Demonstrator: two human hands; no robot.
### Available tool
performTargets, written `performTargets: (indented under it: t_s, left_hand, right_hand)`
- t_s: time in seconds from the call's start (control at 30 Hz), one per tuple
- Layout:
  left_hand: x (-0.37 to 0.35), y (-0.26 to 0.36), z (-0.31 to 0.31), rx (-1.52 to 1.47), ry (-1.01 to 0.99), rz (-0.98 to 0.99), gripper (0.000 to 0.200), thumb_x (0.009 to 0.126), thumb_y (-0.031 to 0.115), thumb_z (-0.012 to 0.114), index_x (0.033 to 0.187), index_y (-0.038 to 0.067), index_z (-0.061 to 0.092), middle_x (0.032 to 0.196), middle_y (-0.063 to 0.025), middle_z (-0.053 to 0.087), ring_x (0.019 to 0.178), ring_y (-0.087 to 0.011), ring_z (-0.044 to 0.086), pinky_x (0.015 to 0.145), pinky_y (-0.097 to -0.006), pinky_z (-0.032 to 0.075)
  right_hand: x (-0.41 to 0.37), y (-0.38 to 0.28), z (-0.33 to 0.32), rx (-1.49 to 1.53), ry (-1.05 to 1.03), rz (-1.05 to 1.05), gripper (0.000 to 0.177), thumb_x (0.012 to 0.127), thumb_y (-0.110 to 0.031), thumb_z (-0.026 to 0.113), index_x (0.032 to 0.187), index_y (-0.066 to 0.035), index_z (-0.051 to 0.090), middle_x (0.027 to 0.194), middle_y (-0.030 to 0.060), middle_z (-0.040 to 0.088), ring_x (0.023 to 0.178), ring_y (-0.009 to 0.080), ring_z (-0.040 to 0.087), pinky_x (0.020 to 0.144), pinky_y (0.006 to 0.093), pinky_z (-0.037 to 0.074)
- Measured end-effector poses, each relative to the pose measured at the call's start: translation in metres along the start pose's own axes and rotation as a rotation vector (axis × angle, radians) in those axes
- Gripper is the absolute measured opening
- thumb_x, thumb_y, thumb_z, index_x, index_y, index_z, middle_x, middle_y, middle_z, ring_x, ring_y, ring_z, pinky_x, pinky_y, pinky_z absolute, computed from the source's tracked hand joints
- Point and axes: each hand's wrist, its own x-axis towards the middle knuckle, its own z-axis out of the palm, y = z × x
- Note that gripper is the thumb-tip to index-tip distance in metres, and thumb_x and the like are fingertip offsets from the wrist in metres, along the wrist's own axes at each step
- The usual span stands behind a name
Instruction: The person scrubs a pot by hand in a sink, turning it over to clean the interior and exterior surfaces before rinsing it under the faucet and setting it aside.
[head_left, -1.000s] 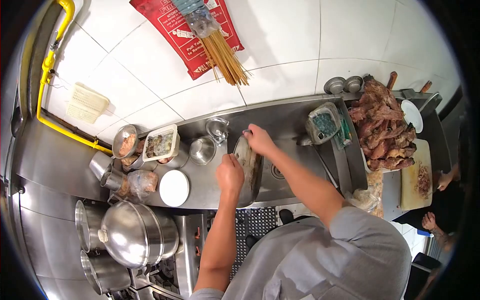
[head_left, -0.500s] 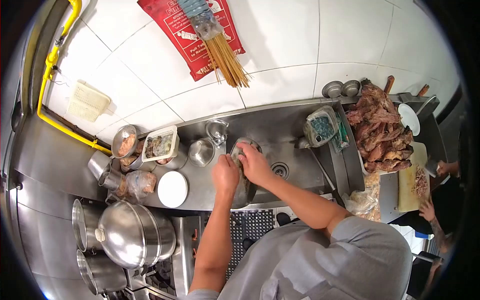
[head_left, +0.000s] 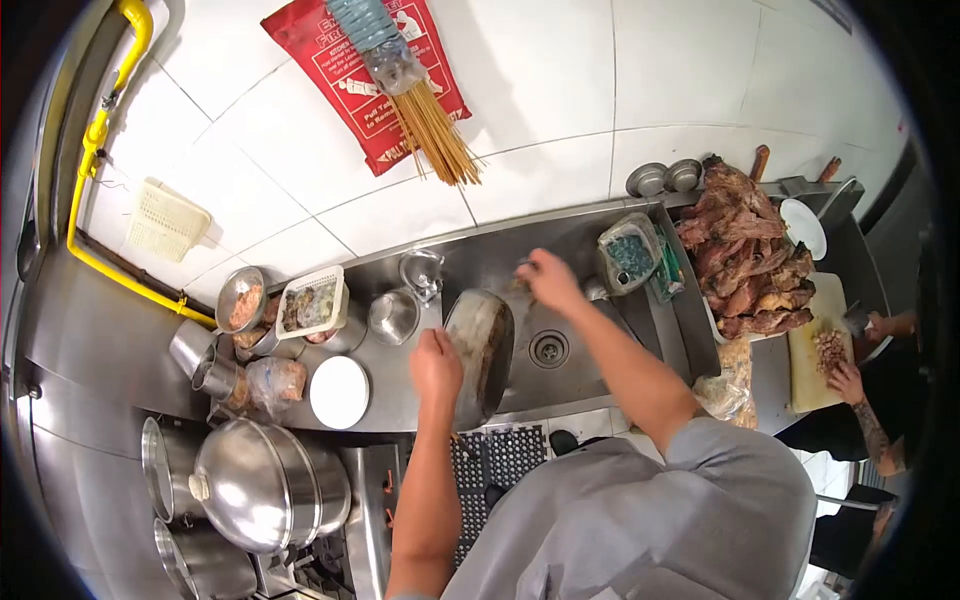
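Note:
My left hand is closed on the left edge of a long, oval metal pan. The pan stands tilted at the left end of the sink, with pale and dark brown stains on its surface. My right hand is over the sink, to the right of the pan and apart from it. Its fingers are pressed together around something small and brownish that I cannot make out. The round drain lies below that hand.
Left of the sink are a white plate, metal bowls and a white basket. A domed pot stands lower left. Roasted meat lies at right, where a co-worker's hands are at a cutting board.
My right hand has moved off the pan, up and to the right over the sink. The pan now shows more of its stained surface. The view has shifted slightly.

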Motion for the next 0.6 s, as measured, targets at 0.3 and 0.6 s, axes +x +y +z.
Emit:
performTargets:
  t_s: [0.3,0.6]
  left_hand:
    - [-0.005,-0.008,-0.015,-0.004,-0.074,0.017,0.031,0.1,0.026,0.048,0.082,0.002,0.057,0.073,-0.0258,0.062,0.071,-0.0477,0.059,0.063,-0.056,0.043]
    - [0.009,-0.003,-0.008,0.005,-0.093,0.021,0.032,0.1,0.026,0.047,0.084,0.001,0.058,0.074,-0.0262,0.062,0.072,-0.048,0.059,0.064,-0.0547,0.044]
  right_hand:
    - [0.064,0.119,-0.126,-0.777,-0.088,0.325,0.023,0.086,-0.011,0.057,0.102,0.002,0.067,0.109,0.0252,0.066,0.101,0.042,0.064,0.087,0.0477,0.052]
    - [0.058,0.093,-0.136,-0.897,-0.14,0.294,0.023,0.085,-0.013,0.059,0.102,0.001,0.068,0.111,0.0235,0.066,0.106,0.0377,0.064,0.089,0.0443,0.053]
